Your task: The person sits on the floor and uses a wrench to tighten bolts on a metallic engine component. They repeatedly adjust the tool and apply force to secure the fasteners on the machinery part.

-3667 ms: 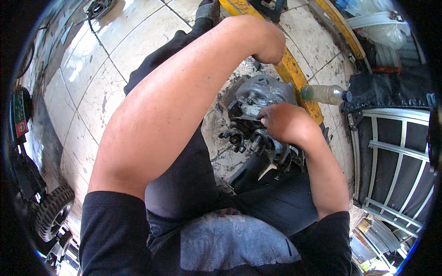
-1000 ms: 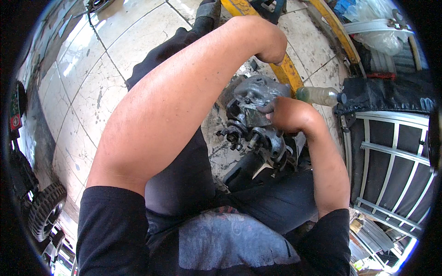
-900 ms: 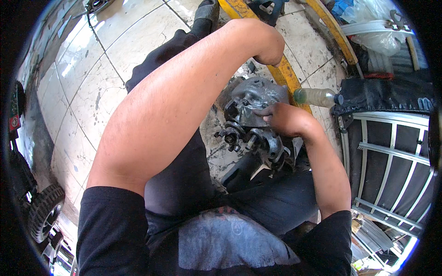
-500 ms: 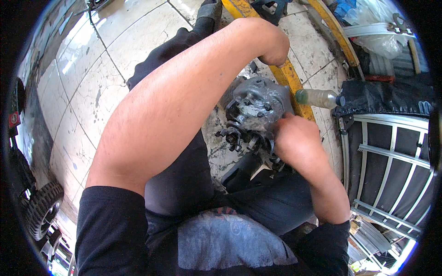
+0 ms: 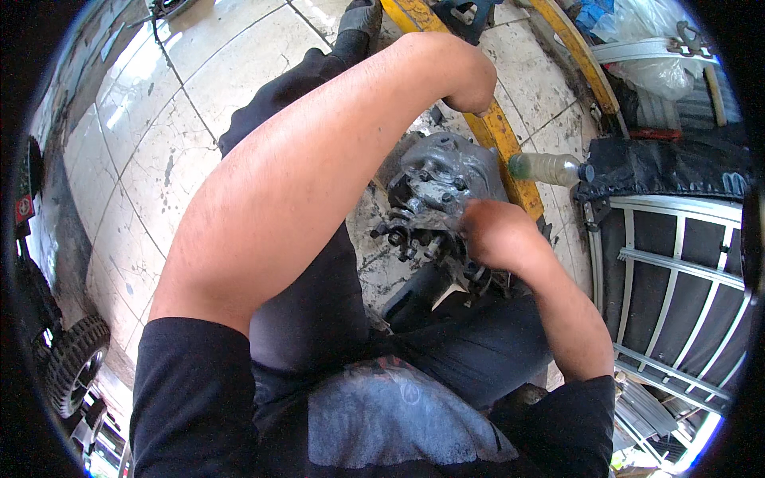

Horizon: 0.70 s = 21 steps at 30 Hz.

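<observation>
A grey, greasy metal casting, seemingly an engine or gearbox part with bolt heads and dark fittings, sits on the floor between my legs. My right hand is closed, its fingers curled at the casting's lower right side. It is blurred, and whatever it grips cannot be made out. My left arm reaches across in front of me. My left hand is bent down beyond the casting, beside a yellow metal bar, with its fingers hidden.
A clear plastic bottle lies right of the yellow bar. Farther right are a black bag-like cover and a metal rack. A dark cylinder lies by my leg. A small wheel stands far left on the tiled floor.
My right hand has moved slightly left and down along the casting and is more blurred. My left arm has hardly moved.
</observation>
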Each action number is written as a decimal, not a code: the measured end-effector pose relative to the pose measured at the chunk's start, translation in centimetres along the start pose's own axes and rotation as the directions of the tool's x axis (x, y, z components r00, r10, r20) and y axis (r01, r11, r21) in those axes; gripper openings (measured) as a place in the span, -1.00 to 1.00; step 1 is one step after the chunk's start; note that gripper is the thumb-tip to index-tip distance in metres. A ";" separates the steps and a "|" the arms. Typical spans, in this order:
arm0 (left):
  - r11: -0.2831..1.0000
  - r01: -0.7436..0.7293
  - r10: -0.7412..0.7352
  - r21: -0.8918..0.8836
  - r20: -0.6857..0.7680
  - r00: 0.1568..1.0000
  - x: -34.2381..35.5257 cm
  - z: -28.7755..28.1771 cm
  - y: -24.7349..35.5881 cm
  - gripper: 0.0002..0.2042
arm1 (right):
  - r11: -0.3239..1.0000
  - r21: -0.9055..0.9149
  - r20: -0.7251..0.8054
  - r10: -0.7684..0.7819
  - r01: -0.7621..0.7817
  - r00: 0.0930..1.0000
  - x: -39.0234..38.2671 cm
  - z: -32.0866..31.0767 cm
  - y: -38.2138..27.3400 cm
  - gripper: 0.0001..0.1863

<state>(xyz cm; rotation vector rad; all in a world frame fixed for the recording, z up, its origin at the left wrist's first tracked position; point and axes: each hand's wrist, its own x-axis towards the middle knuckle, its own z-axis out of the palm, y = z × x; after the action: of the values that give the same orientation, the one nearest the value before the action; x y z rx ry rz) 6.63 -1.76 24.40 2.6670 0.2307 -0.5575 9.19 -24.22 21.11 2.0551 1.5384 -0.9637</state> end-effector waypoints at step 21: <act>0.998 -0.067 0.067 -0.002 -0.057 0.996 0.5 0.7 -0.5 -0.56 | 0.984 0.141 -0.094 0.123 -0.109 0.988 -1.1 2.7 -1.6 -0.74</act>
<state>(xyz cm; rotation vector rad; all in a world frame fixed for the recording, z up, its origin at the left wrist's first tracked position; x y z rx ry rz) 6.74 -1.58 23.46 2.6779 0.1581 -0.4602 6.69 -26.25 20.26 2.2939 1.4190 -0.9565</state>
